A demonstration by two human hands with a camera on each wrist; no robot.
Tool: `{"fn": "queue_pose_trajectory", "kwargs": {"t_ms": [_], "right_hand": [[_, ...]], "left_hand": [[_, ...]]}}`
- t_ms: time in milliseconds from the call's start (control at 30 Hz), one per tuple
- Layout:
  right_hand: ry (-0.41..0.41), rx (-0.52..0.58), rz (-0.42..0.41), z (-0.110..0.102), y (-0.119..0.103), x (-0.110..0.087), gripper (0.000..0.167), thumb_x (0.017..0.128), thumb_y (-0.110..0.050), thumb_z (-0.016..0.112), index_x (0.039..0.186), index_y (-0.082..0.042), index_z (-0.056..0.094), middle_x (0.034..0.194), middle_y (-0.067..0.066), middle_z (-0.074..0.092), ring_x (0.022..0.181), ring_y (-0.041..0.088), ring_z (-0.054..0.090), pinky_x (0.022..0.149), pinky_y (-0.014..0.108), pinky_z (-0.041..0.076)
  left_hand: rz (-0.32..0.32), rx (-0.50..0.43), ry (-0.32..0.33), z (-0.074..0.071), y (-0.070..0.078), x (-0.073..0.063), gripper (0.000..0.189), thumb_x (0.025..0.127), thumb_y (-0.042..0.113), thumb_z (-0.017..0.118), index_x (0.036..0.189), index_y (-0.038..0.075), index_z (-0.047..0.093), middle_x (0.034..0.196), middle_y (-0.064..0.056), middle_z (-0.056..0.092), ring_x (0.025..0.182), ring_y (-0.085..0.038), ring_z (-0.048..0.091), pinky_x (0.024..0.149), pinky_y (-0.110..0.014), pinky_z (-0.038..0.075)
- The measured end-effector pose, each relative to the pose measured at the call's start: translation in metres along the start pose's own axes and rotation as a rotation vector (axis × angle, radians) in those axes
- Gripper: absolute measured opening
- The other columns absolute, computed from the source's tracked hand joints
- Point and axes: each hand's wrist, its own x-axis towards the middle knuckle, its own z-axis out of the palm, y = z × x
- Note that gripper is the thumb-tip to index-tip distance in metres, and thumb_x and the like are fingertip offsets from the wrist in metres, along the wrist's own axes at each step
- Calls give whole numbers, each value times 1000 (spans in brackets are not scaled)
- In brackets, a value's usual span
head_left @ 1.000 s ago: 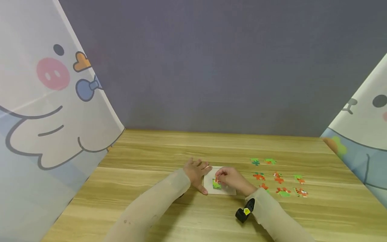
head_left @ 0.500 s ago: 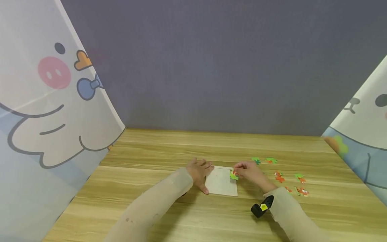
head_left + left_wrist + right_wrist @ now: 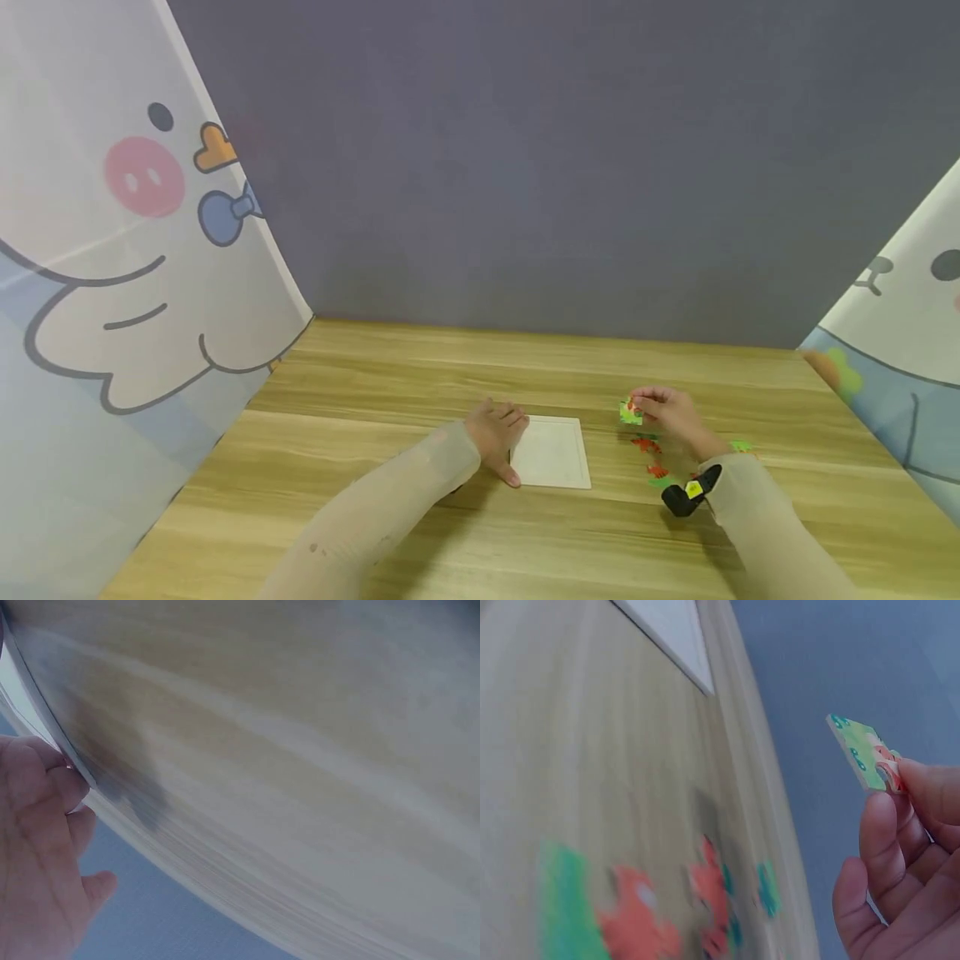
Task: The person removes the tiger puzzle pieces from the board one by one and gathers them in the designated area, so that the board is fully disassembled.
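My right hand (image 3: 671, 412) pinches a green and orange puzzle piece (image 3: 864, 754) between thumb and fingers, held up over the right part of the table. In the right wrist view the piece shows a bright green face with darker green marks and a thin pale edge. A square white puzzle tray (image 3: 551, 452) with a raised rim lies flat in the middle, no pieces in it. My left hand (image 3: 495, 437) rests at the tray's left edge, fingers spread; the left wrist view shows its fingertips (image 3: 71, 784) right at that edge.
Several loose red and green puzzle pieces (image 3: 647, 444) lie on the wooden table (image 3: 420, 367) at the right, some hidden behind my right hand and wrist. A grey wall (image 3: 555, 167) stands at the back, with cartoon-printed curtains (image 3: 135, 333) on both sides.
My right hand has lifted the puzzle piece off the tray and carried it right, over to the loose pieces. The left hand has stayed at the tray's edge.
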Motion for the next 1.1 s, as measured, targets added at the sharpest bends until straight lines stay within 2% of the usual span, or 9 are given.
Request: {"fn": "queue_pose_trajectory", "kwargs": {"t_ms": [167, 267, 433, 633, 767, 900, 1100], "right_hand": [[14, -44, 45, -23, 5, 0, 39, 107, -12, 50, 129, 20, 53, 84, -16, 62, 74, 2, 57, 71, 24, 54], [13, -67, 36, -31, 10, 0, 41, 109, -11, 45, 135, 21, 48, 86, -12, 60, 73, 3, 54, 68, 25, 53], [20, -97, 4, -41, 18, 0, 45, 110, -9, 40, 143, 22, 38, 87, -7, 57, 70, 6, 48, 64, 27, 47], [55, -196, -13, -55, 28, 3, 42, 110, -9, 41, 139, 22, 44, 92, -7, 60, 73, 4, 53, 66, 27, 49], [70, -198, 8, -62, 29, 3, 44, 110, -10, 41, 139, 23, 42, 91, -9, 61, 67, 6, 56, 64, 25, 52], [64, -204, 32, -68, 31, 4, 44, 110, -9, 40, 142, 22, 40, 93, -8, 63, 63, 6, 59, 64, 25, 57], [73, -240, -7, -78, 38, 6, 42, 109, -5, 40, 138, 25, 42, 101, 7, 68, 73, -8, 56, 66, 25, 59]], "left_hand": [[16, -27, 1, -6, 3, -3, 100, 83, 71, 62, 164, 34, 17, 172, 4, 14, 160, -12, 15, 130, -42, 15], [10, -9, -2, -9, 3, -4, 96, 84, 71, 61, 163, 42, 16, 172, 4, 14, 159, -13, 17, 130, -42, 16], [-2, 12, 12, -9, 4, -4, 95, 83, 72, 61, 163, 39, 20, 172, 5, 17, 158, -15, 21, 130, -42, 15], [7, 14, 45, -4, 3, -4, 95, 83, 72, 61, 162, 37, 23, 171, 8, 19, 159, -16, 20, 130, -45, 17], [34, 36, 28, 0, 3, -3, 91, 84, 72, 57, 162, 43, 19, 172, 12, 12, 159, -13, 17, 129, -42, 21], [59, 56, 1, 1, 1, -1, 85, 86, 72, 54, 160, 52, 16, 172, 9, 9, 158, -10, 18, 126, -38, 25], [55, 81, -10, -1, -1, -2, 83, 87, 73, 52, 159, 52, 16, 172, 8, 11, 157, -8, 20, 126, -37, 27]]}}
